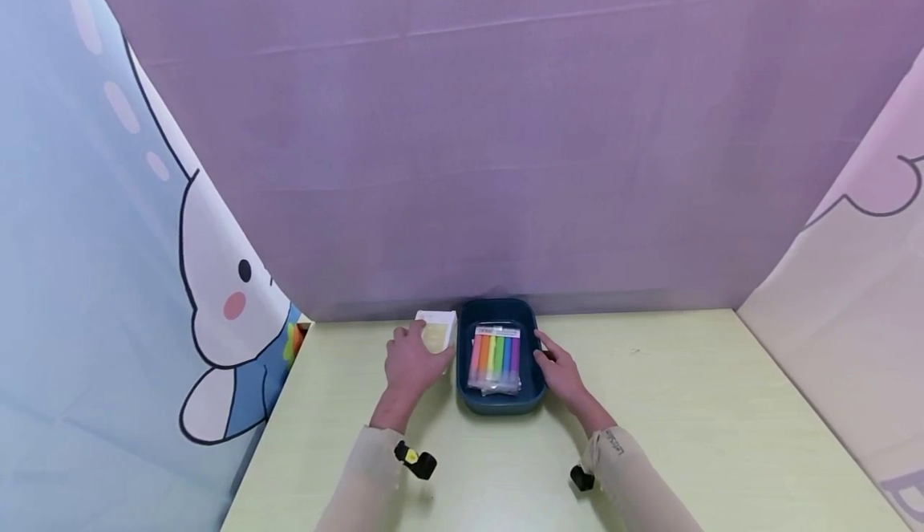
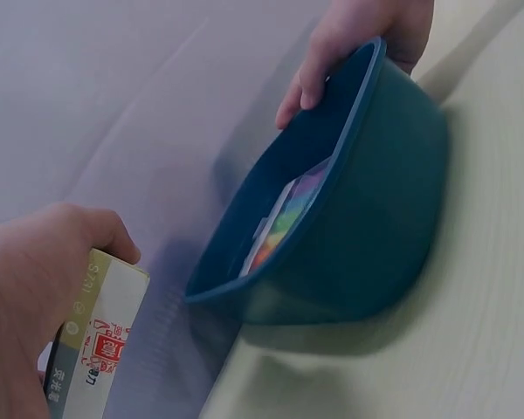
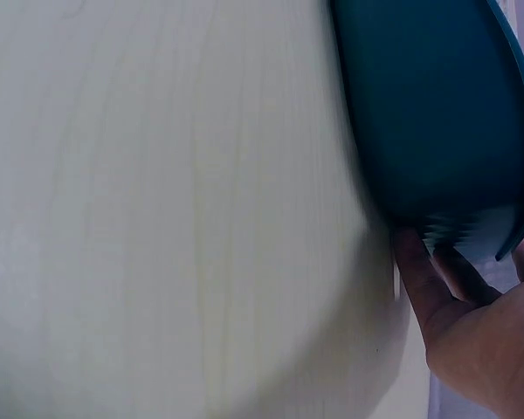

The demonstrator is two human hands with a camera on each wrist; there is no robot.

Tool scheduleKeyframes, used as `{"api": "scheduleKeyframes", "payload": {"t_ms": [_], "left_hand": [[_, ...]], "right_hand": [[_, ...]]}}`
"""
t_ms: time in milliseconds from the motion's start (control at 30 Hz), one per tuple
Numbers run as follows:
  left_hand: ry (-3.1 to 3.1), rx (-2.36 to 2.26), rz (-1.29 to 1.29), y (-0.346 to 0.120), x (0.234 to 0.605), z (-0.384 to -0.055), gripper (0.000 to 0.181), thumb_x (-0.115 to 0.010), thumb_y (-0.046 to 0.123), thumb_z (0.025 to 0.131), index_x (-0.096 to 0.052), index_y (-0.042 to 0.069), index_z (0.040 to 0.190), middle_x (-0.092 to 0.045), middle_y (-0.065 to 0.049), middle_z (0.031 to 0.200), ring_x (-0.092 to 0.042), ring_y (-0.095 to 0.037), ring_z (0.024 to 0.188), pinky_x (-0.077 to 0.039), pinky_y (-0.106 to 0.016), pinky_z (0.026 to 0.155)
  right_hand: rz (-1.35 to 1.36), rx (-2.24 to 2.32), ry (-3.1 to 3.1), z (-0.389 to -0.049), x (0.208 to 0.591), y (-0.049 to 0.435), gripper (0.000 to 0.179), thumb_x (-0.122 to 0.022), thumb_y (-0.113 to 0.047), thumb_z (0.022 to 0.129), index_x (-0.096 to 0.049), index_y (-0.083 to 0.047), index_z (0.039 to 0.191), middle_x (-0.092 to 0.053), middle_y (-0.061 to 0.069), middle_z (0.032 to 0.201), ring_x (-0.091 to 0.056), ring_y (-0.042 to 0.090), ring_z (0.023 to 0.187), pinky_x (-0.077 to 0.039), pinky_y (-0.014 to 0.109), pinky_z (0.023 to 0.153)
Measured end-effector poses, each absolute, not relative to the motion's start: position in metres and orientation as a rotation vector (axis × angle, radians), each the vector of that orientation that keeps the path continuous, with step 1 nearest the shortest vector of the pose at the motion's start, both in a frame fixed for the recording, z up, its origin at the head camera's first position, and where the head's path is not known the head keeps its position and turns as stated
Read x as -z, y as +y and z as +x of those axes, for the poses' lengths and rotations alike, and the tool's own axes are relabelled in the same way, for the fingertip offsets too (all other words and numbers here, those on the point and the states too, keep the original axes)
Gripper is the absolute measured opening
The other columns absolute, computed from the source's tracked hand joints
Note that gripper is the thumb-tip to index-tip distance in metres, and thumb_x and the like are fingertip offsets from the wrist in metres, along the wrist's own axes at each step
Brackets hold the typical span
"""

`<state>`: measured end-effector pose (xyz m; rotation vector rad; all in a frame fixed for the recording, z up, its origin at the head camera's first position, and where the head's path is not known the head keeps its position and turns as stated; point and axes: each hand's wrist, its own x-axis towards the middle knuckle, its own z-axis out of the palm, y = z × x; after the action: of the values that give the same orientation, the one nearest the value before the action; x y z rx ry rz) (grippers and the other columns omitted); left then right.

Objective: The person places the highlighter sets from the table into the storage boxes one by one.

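In the head view my left hand (image 1: 414, 362) grips a small white-and-yellow highlighter box (image 1: 437, 331) beside a dark teal plastic bin (image 1: 498, 408). Printed lettering and a red logo show on the box (image 2: 113, 340) in the left wrist view. Inside the bin lies a clear pack of rainbow-coloured highlighters (image 1: 495, 355). My right hand (image 1: 566, 379) holds the bin's right side, with fingers over the rim in the left wrist view. Other fingers (image 3: 419, 271) of that hand press the bin's outer wall in the right wrist view.
The bin stands on a pale wood-grain table (image 1: 693, 404), close to its far edge. Behind the table hangs a purple cloth (image 1: 505, 155). Printed cloths close off the left and right sides.
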<state>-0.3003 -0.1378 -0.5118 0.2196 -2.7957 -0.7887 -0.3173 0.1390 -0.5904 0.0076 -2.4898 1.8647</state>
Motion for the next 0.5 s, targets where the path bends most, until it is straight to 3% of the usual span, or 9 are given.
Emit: {"api": "scheduleKeyframes", "payload": {"t_ms": [500], "left_hand": [[-2.802,0.763,0.187,-0.108,0.509,-0.305,0.081,-0.073,0.056,0.071,-0.051,0.013,0.136,-0.049,-0.021,0.122,-0.048,-0.035,0.099,-0.048,-0.049,0.073]], "right_hand": [[-0.003,-1.864,-2.494,-0.316,0.589,0.14,0.046,-0.05,-0.017,0.101,-0.044,-0.014,0.147,-0.051,0.024,0.136,-0.05,0.034,0.119,-0.037,0.051,0.101]]}}
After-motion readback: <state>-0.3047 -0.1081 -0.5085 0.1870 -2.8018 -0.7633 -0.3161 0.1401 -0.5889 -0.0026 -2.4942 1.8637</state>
